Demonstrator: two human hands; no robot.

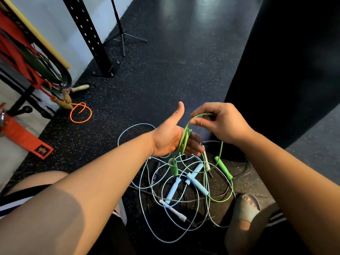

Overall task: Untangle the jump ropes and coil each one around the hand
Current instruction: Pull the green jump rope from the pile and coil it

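My left hand (170,137) is held flat with the thumb up, and several turns of the green jump rope (184,142) are wound round its fingers. One green handle (173,167) dangles just below that hand. My right hand (220,122) pinches a loop of the green cord above the left fingers. The other green handle (223,167) lies on the floor further right. Beneath both hands sits a tangle of light blue rope (143,181) with light blue handles (196,178), plus a white handle (173,210) and dark cords.
An orange rope (81,113) with wooden handles lies on the speckled black floor at the left, near a red and black rack. A black perforated upright (92,37) and a tripod stand behind. A large black bag (287,70) fills the right. My sandalled foot (246,207) touches the tangle.
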